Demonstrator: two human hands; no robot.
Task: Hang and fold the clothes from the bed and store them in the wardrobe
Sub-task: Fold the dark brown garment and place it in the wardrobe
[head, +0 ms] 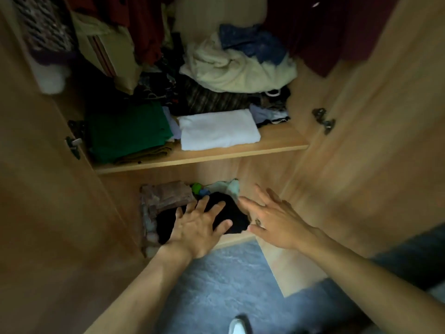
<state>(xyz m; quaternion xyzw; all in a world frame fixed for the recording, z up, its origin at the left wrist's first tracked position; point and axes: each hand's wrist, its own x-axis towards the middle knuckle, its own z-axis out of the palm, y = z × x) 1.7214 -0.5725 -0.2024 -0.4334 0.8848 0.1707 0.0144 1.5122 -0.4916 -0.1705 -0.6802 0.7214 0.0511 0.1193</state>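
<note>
A folded black garment point(232, 213) lies on the bottom shelf of the open wooden wardrobe point(265, 138). My left hand point(199, 227) rests flat on its near side with the fingers spread. My right hand point(272, 215) hovers with straight fingers at the garment's right edge; whether it touches the cloth I cannot tell. To the left of the black garment sits a folded brownish patterned pile point(166, 196). Behind it lie small green, blue and pale items point(216, 186).
The shelf above holds a folded green stack point(127, 131), a folded white cloth point(219, 130), a cream bundle point(238, 71) and dark crumpled clothes. Red and maroon garments hang above. Both doors point(375, 141) stand open. Blue-grey floor point(216, 290) and a shoe point(238, 326) lie below.
</note>
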